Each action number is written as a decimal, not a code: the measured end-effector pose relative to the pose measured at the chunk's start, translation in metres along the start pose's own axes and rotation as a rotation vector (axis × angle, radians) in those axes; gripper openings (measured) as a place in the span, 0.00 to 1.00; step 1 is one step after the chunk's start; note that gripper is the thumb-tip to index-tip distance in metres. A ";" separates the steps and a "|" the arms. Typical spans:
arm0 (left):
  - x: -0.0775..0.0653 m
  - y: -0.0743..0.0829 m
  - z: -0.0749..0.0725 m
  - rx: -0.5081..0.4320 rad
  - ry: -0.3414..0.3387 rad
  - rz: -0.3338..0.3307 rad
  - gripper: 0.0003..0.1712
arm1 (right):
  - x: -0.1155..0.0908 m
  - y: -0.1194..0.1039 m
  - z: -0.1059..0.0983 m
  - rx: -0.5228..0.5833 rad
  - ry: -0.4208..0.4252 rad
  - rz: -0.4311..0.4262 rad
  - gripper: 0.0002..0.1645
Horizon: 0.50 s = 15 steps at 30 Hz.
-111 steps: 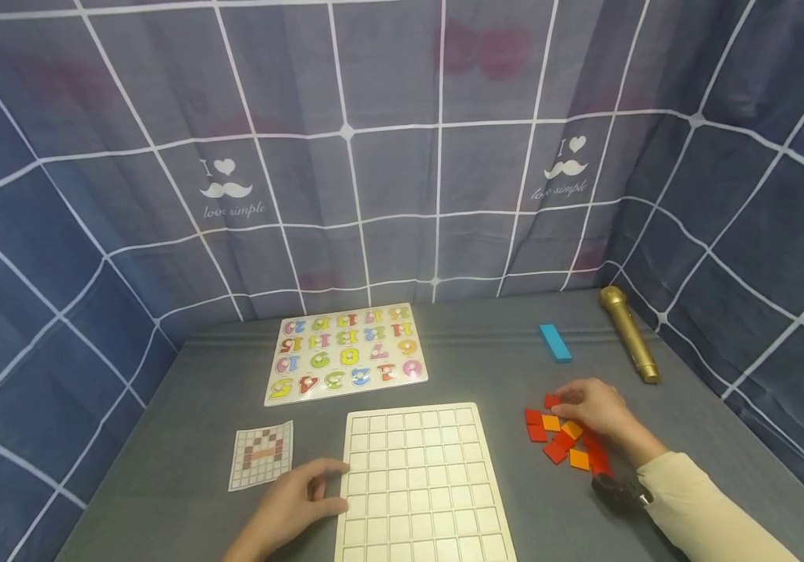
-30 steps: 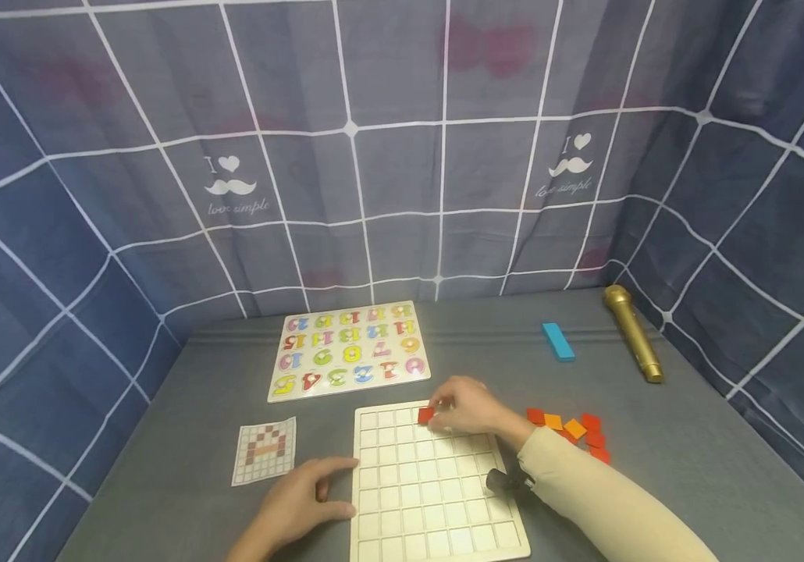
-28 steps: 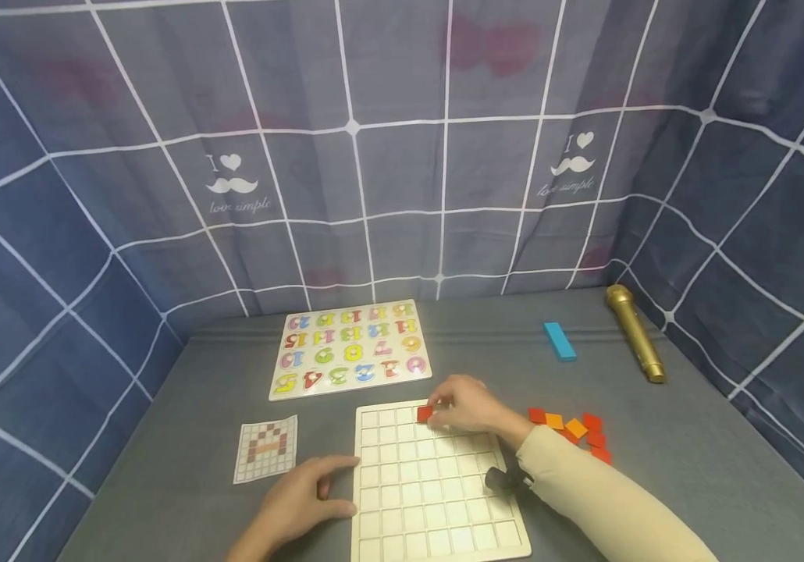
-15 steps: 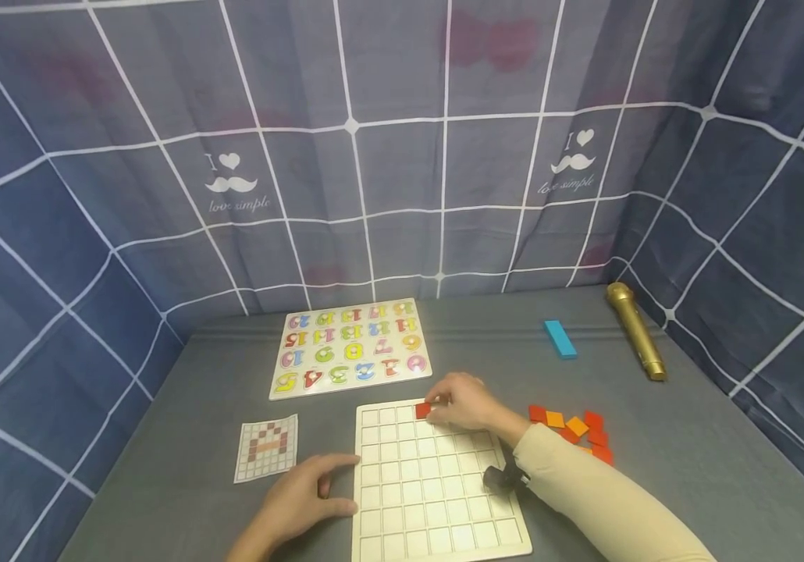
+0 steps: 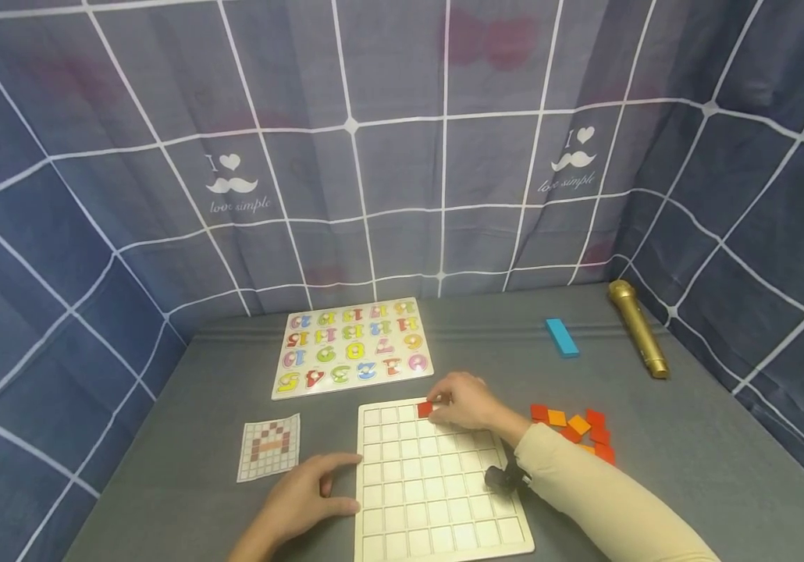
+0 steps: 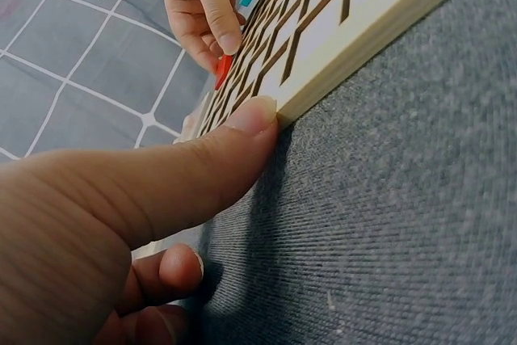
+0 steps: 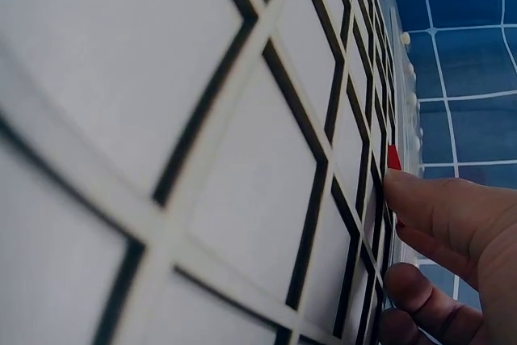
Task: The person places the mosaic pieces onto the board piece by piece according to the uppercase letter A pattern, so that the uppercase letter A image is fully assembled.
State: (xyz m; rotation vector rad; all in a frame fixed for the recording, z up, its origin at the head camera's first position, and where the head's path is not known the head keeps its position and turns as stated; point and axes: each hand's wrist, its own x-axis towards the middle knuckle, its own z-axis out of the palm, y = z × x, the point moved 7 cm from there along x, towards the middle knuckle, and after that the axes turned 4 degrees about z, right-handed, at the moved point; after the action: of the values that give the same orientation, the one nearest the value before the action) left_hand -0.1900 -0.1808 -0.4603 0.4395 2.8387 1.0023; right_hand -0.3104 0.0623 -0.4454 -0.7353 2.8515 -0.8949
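Note:
A pale wooden grid board (image 5: 437, 484) lies on the grey cloth. My right hand (image 5: 468, 402) is over its far edge and pinches a small red square tile (image 5: 425, 410) between thumb and fingertips, at a cell of the far row. In the right wrist view the red tile (image 7: 393, 157) shows just past the thumb tip, low against the board. My left hand (image 5: 300, 496) rests at the board's left edge, index fingertip and thumb against the side. The left wrist view shows that thumb (image 6: 254, 115) touching the board's rim.
Several red and orange tiles (image 5: 579, 425) lie right of the board, partly behind the sleeve. A grid pattern card (image 5: 268, 449) is at the left. Behind stand a number puzzle (image 5: 353, 347), a blue block (image 5: 562, 338) and a gold microphone (image 5: 639, 330).
My right hand has gone from the tile pile to the board's far row with a red tile. Over the last second it has barely shifted; my left hand stays at the board's edge.

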 end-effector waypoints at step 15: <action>0.001 0.002 -0.003 0.007 0.005 0.004 0.35 | 0.003 0.001 0.002 -0.009 -0.008 0.021 0.15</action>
State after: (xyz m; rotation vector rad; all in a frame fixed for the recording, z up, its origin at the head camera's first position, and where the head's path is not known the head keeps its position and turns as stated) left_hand -0.1910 -0.1807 -0.4571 0.4439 2.8474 0.9956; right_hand -0.3135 0.0604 -0.4473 -0.7064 2.8529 -0.8749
